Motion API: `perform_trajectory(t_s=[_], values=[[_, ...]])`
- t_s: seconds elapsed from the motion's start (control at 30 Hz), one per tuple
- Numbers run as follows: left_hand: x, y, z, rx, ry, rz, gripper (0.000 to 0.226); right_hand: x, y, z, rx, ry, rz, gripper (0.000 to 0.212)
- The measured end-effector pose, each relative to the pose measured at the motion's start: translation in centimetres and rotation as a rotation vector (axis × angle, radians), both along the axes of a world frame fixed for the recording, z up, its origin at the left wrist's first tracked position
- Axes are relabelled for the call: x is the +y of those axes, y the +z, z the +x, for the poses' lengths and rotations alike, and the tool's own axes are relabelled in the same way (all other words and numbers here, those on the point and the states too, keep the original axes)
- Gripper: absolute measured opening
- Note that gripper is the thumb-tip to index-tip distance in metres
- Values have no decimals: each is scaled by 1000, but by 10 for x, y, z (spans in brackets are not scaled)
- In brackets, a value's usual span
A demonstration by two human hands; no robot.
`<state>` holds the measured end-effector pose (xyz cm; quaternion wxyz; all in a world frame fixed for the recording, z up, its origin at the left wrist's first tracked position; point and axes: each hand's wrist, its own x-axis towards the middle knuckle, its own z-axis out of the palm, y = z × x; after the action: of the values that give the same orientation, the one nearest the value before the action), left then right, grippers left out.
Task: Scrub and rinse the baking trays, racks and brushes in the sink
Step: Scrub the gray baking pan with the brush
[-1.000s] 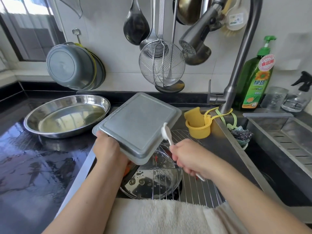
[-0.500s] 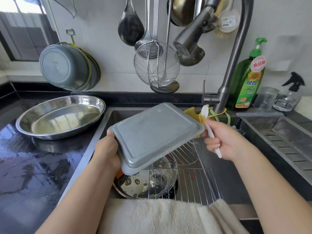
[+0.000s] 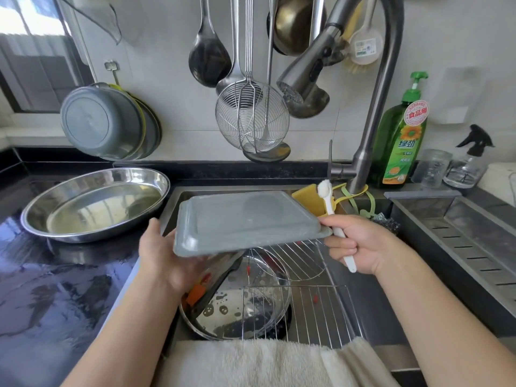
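So at this point I was on the grey baking tray point(image 3: 245, 219), holding it upside down and roughly level over the sink point(image 3: 371, 311), just in front of the tap point(image 3: 371, 113). My left hand point(image 3: 164, 258) was clamped on its left edge, thumb on top. My right hand point(image 3: 360, 247) was wrapped around the little white brush point(image 3: 332, 219), bristles pointing up and sitting right at the tray's right corner, so that hand was steadying the tray too, I think.

No water was running that I could see, so I'd call this the scrubbing bit, not the rinse. The tray's underside looked dull and filmy.

Below it the wire racks point(image 3: 307, 305) and a round steel pan point(image 3: 237, 308) with soapy blobs were waiting in the basin, plus something orange I couldn't make out. The big oval dish point(image 3: 95, 205) sat on the wet tabletop point(image 3: 50, 289) to the left.

Next move, as I saw it: flip the brush head down onto the tray and scrub, keeping a firm left-hand grip since wet metal slips.
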<state>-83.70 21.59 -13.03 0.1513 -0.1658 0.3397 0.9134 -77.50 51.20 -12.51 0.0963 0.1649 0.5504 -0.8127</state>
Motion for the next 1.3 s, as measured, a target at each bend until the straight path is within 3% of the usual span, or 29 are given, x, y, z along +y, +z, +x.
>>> perform_trajectory(t_s=[0.1, 0.2, 0.27, 0.33, 0.47, 0.57, 0.67, 0.87, 1.03, 1.1, 1.23, 1.3], values=[[15, 0, 11, 87, 161, 176, 73, -24, -1, -3, -24, -9, 22, 8], [40, -1, 27, 178, 19, 45, 59, -60, -8, -1, -31, 21, 192, 22], [49, -5, 29, 218, -88, -78, 46, -80, -9, 4, -2, 48, 365, 27], [46, -13, 20, 209, -70, -101, 35, -88, -3, 9, 40, 109, 600, 31], [35, -20, 3, 141, -29, -62, 37, -77, 24, 17, 180, 282, 1127, 50], [36, -21, 2, 99, -3, -30, 38, -80, 21, 18, 377, 354, 1320, 44], [37, -24, 0, 41, -5, -2, 48, -88, 10, 17, 457, 382, 1422, 37], [34, -21, -2, 56, 26, -2, 42, -34, 26, 11, 229, 127, 1591, 44], [43, -20, 6, 107, -8, -174, 30, -79, 25, 18, 370, 433, 1605, 50], [43, -20, 6, 114, -27, -201, 27, -86, 24, 16, 402, 441, 1643, 50], [38, -20, 2, 118, -38, -158, 25, -39, 27, 12, 146, 227, 1723, 49], [37, -20, 2, 111, -24, -158, 26, -22, 26, 11, 113, 101, 1734, 52]])
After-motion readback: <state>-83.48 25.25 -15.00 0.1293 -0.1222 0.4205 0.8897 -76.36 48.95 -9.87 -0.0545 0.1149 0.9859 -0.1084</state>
